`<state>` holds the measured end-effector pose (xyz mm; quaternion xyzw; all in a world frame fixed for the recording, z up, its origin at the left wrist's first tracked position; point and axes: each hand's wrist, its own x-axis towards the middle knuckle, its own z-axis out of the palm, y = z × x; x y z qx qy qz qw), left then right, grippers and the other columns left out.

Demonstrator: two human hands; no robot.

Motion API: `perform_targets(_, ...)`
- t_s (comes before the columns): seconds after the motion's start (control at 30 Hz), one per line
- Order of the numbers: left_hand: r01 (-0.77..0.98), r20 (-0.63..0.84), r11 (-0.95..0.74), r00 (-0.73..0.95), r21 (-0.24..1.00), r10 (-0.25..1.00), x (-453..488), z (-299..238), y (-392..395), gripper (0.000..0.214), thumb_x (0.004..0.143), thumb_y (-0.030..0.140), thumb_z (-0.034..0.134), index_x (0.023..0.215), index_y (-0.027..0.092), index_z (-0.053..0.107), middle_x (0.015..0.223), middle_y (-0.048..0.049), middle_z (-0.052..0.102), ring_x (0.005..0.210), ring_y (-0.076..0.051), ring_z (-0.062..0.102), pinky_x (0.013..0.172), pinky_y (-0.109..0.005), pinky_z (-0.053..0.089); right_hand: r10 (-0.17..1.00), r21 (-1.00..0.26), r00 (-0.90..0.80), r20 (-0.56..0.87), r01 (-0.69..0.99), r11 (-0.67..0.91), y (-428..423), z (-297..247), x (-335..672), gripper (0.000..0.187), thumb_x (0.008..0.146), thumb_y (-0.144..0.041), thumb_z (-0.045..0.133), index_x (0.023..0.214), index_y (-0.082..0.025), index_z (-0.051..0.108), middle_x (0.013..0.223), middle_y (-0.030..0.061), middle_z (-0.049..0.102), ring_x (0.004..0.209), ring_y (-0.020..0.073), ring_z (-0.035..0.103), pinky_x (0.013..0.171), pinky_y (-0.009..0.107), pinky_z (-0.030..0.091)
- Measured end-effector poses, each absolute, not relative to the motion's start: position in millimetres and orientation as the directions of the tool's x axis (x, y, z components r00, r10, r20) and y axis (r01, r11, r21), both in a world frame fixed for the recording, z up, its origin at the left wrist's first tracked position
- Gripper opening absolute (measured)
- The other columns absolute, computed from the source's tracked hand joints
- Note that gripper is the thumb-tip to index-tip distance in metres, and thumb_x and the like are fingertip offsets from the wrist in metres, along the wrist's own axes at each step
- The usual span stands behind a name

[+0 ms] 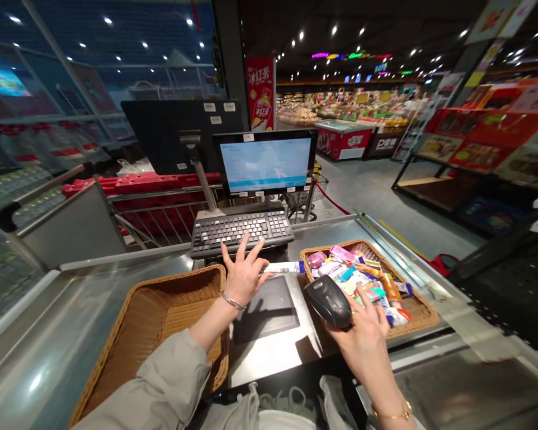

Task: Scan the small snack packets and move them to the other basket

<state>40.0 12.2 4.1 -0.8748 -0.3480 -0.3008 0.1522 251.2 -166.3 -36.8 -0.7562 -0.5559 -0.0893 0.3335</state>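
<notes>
My left hand [242,276] reaches over the front edge of the keyboard [240,230], some of its fingers spread at the keys. Between its thumb and forefinger it pinches a slim white stick pack [283,267] with a blue end, which points right toward a basket. A black handheld barcode scanner [328,300] is in my right hand [363,331], its head tilted up and left; the grip is mostly hidden by the hand. Under and beyond the scanner, a wicker basket [419,313] holds several small colourful packets and tubes [347,275].
Another wicker basket [134,322] stands on the metal counter [31,358] at left. A lit monitor [266,164] rises behind the keyboard, beside a second screen [174,134] seen from behind. A dark flat panel [269,307] lies between the baskets.
</notes>
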Motion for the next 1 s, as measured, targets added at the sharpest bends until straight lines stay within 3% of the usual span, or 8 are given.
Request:
perform_targets(0.57, 0.503, 0.636, -0.862, 0.687, -0.065, 0.353, 121, -4, 13, 0.018, 0.08, 0.04, 0.072, 0.083, 0.024, 0.066, 0.144, -0.0035, 0.052, 0.143, -0.038, 0.029, 0.11, -0.074, -0.009, 0.66, -0.405, 0.539, 0.524, 0.839, -0.364, -204, -42, 286, 0.029, 0.08, -0.047, 0.059, 0.094, -0.024, 0.069, 0.118, 0.0071, 0.07, 0.132, 0.0322, 0.044, 0.109, 0.057, 0.024)
perform_targets(1.0, 0.371, 0.598, -0.927, 0.754, -0.051, 0.269, 184, -12, 3, 0.017, 0.083, 0.04, 0.068, 0.088, 0.024, 0.066, 0.146, -0.0047, 0.05, 0.146, -0.036, 0.022, 0.11, -0.073, -0.011, 0.559, -0.422, 0.636, 0.531, 0.771, -0.476, -228, -45, 305, 0.035, 0.081, -0.05, 0.054, 0.091, -0.02, 0.07, 0.114, 0.0122, 0.071, 0.13, 0.0328, 0.048, 0.11, 0.058, 0.024)
